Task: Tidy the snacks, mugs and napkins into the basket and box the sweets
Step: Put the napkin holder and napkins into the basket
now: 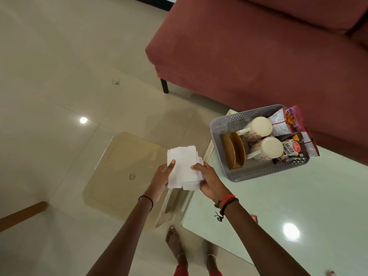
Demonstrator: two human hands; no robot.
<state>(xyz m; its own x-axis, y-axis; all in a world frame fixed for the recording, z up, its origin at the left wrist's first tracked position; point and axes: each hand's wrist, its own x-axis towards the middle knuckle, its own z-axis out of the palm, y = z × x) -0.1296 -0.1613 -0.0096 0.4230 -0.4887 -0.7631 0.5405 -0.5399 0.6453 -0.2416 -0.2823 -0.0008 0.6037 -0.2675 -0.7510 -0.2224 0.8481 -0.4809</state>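
Observation:
A stack of white napkins (pixel 182 168) is held between both hands at centre frame, left of the table's corner. My left hand (pixel 161 179) grips its left edge with the thumb on top. My right hand (pixel 209 181) grips its right side. To the right, a grey perforated basket (pixel 219 124) stands on the glass table (pixel 288 196). Inside it lie two cream floral mugs (pixel 258 127) on their sides, brown wooden plates (pixel 234 151) on edge, a salted peanuts packet (pixel 294 150) and another snack packet (pixel 286 120).
A red sofa (pixel 258 46) runs behind the table. Below the hands a lower beige glass shelf (pixel 119 166) juts out over the tiled floor. A small red item (pixel 254 218) peeks out by my right forearm. My bare feet (pixel 175 240) stand at the table's edge.

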